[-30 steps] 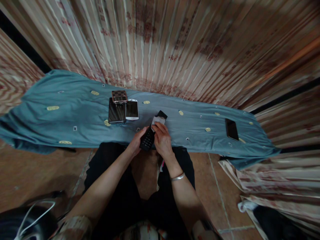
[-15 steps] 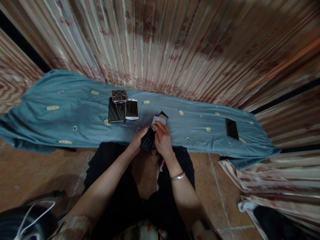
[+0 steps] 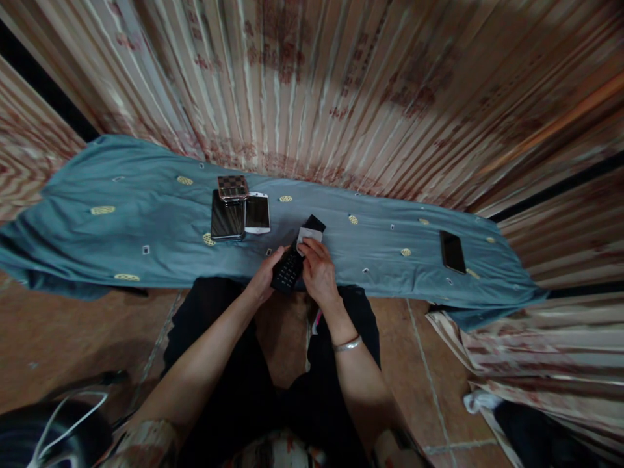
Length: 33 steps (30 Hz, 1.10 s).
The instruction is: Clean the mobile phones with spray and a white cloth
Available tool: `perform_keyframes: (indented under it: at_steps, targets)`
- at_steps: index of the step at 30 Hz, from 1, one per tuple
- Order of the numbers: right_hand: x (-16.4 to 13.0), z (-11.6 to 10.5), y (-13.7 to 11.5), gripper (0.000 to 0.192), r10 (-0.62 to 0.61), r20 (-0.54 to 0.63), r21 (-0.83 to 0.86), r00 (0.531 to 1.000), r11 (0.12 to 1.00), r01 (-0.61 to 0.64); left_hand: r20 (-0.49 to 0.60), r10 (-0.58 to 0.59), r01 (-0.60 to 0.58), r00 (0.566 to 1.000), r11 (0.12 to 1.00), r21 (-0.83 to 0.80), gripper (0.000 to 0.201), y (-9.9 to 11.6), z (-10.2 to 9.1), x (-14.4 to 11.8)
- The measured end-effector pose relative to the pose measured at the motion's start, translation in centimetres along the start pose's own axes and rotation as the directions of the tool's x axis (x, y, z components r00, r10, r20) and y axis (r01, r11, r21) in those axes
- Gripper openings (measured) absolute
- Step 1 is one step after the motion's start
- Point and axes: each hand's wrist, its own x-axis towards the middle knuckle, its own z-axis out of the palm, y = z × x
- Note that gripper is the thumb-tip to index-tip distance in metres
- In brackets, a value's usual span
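Since half a second ago the right hand [image 3: 319, 276] has drawn its pinched white cloth [image 3: 308, 235] slightly down the black keypad phone [image 3: 288, 268], gripped underneath by the left hand [image 3: 266, 276], near the blue cloth [image 3: 121, 240]'s front edge.

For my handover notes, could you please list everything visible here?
keypad phone: 1, black, held above the cloth's near edge
wipe: 1, white, pressed on the phone's upper part
smartphones: 3, dark, white and checkered, grouped left of centre on the cloth
lone smartphone: 1, black, cloth's right end
cloth: 1, blue, spread before the curtain
curtain: striped, behind
bracelet: 1, silver, right wrist
left hand: holds phone
right hand: holds wipe
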Motion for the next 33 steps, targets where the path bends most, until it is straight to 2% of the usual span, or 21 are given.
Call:
perform_keyframes:
  at_steps: [6,14,18,23,28,33]
  targets:
    - [0.1,-0.3,0.5,0.046,0.013,-0.047,-0.028,0.999,1.000,-0.014,0.022,-0.082,0.081,0.996,0.996,0.036,0.037,0.1,0.2,-0.3]
    - [-0.1,0.0,0.1,0.046,-0.018,0.008,-0.020,1.000,1.000,0.018,0.011,0.008,-0.008,1.000,1.000,0.023,0.031,0.3,0.1,-0.2]
    - [0.0,-0.2,0.3,0.047,-0.019,-0.031,-0.028,0.999,0.999,0.018,0.036,-0.031,0.029,0.999,0.998,0.059,0.036,0.5,0.3,-0.4]
    - [0.0,-0.5,0.9,0.046,0.002,-0.061,-0.030,0.998,1.000,-0.004,0.016,-0.087,0.085,0.996,0.994,0.069,0.036,0.6,0.5,-0.6]
    - [-0.1,-0.3,1.0,0.046,-0.011,-0.056,-0.047,0.998,0.999,0.009,0.027,-0.078,0.076,0.997,0.995,0.066,0.038,0.6,0.6,-0.7]
    - [-0.1,-0.3,0.8,0.045,-0.015,-0.027,-0.040,1.000,0.999,0.014,-0.007,-0.061,0.061,0.998,0.996,0.070,0.037,0.8,0.9,-0.8]
